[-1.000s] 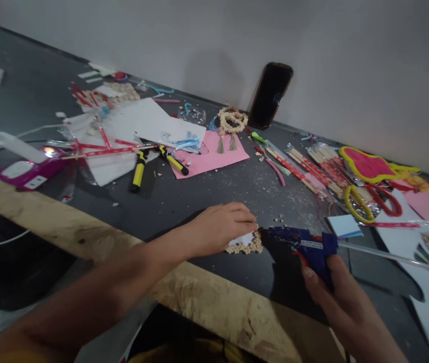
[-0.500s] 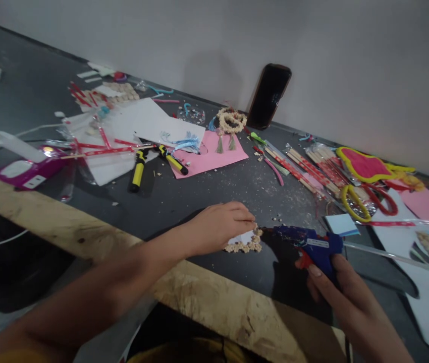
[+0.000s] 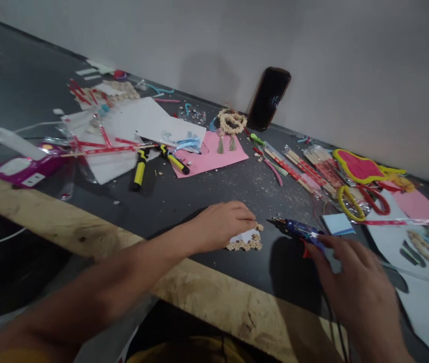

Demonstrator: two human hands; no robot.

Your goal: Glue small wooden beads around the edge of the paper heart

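Note:
My left hand [image 3: 225, 227] curls over a small white card [image 3: 245, 235] near the table's front edge, its fingers bent and pressed together on it. Small knobbly beige pieces [image 3: 244, 245] line the card's visible front and right edges; my hand hides the rest. My right hand [image 3: 358, 282] is wrapped round a blue hot glue gun [image 3: 301, 230] with a red trigger. Its dark nozzle points left, a short gap away from the card's right edge. The trigger is partly hidden by my fingers.
A phone [image 3: 269, 98] leans on the wall. Yellow-black pliers [image 3: 139, 170] lie by a pink sheet [image 3: 214, 164]. To the left is a purple device [image 3: 29, 169]. Scissors [image 3: 352, 202], wrapped sticks [image 3: 309, 170] and a blue notepad [image 3: 338, 224] lie right; a cord hangs below the gun.
The glue gun's nozzle has drawn back from the card's edge to the right and slightly up. My right hand has turned and risen with it. My left hand stays on the card.

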